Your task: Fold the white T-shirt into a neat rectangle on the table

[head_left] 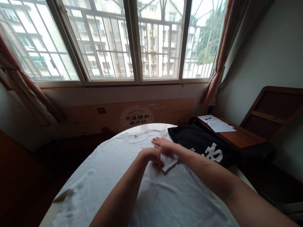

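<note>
A white T-shirt [113, 167] lies spread over the round table [139, 126], its neckline toward the window. One sleeve is folded inward over the body on the right side. My right hand [163, 145] rests flat on the folded part near the shoulder, fingers stretched out and slightly apart. Just below it, my left hand [153, 156] bends down with curled fingers gripping the cloth of that sleeve; its fingertips are partly hidden.
Beside the T-shirt lies a folded black garment [196, 138] with white print. To the right, a wooden desk [248, 137] holds sheets of paper [216, 123] and a pen [208, 119]. A printed cardboard panel [161, 110] stands below the barred window [161, 47], with curtains [216, 75] at its sides.
</note>
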`<state>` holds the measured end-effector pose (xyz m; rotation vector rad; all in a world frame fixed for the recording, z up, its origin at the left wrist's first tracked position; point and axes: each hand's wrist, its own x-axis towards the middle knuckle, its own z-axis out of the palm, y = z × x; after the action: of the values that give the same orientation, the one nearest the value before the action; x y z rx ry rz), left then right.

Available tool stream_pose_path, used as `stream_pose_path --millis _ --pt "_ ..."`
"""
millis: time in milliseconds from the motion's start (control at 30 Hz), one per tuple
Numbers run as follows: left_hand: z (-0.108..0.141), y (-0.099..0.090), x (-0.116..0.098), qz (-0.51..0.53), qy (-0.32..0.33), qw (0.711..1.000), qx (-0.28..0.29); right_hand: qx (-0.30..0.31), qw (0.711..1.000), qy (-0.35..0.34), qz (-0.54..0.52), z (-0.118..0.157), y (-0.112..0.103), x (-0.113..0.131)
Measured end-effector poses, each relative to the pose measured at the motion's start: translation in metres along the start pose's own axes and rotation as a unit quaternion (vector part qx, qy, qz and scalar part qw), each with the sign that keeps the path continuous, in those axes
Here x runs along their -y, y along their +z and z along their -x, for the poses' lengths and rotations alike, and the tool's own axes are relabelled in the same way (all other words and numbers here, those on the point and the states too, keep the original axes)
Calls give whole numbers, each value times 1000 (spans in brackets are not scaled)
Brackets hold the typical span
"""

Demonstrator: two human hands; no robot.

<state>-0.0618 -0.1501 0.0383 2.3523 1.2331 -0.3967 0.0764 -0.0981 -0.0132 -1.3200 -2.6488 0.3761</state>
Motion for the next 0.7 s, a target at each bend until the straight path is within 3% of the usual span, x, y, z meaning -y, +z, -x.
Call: stream_pose_path --millis 133,333,400,533,700 --pt "-4 0 -3 -23 -28 998 53 -9 996 82 41 -12 7 -18" --pt "-2 -1 -9 -60 -36 996 53 -24 985 140 98 -36 7 -32" --pt "2 -2 -13 -84 -33 996 23 -24 983 134 126 -43 0 -35" --pt "7 0 -29 -130 5 987 -95 -13 975 100 196 -54 -27 -46" --pt "-7 21 -48 -136 76 970 -185 -7 962 78 261 -56 -48 -66"
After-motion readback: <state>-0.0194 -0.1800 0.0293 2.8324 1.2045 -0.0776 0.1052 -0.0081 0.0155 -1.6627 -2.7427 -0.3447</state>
